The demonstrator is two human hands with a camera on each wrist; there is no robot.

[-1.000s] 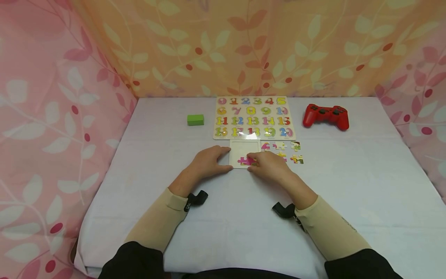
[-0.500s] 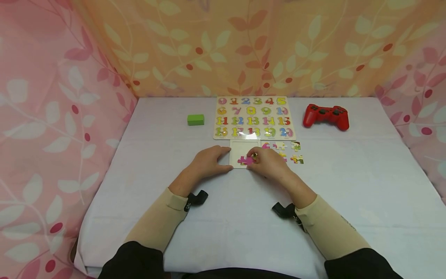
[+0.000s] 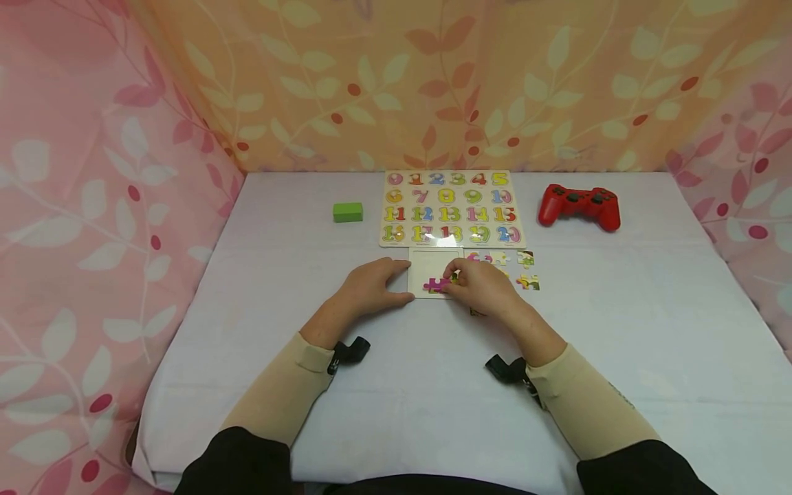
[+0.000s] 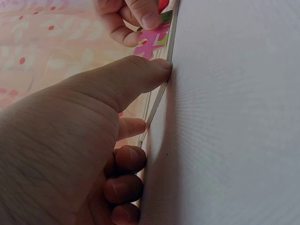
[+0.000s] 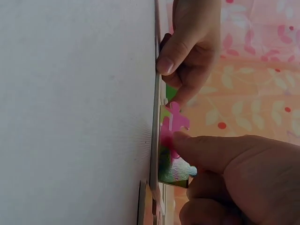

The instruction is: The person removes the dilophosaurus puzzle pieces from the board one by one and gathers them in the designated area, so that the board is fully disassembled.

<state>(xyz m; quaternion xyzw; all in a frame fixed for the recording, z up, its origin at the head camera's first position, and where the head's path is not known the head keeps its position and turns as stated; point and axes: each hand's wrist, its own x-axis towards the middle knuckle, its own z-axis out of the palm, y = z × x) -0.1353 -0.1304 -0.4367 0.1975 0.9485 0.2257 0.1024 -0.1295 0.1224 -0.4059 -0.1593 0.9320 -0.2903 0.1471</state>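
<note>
A small white puzzle tray lies flat on the cloth. My left hand rests at its left side, thumb and index fingertips touching the edge; the other fingers are curled in the left wrist view. A pink jigsaw piece lies in the tray's near part. Over the tray's right side, my right hand pinches a pink and green jigsaw piece between thumb and fingers, beside the pink piece. Its fingers partly hide both pieces. Loose jigsaw pieces lie to the right of the tray.
A number board lies right behind the tray. Further left is a green block; a red game controller is at the back right. Another piece shows below my right hand. Patterned curtains close off the back and sides.
My right hand has shifted slightly to the right and its fingertips have drawn back a little. More of a piece below that hand shows. The left hand and tray look unchanged.
</note>
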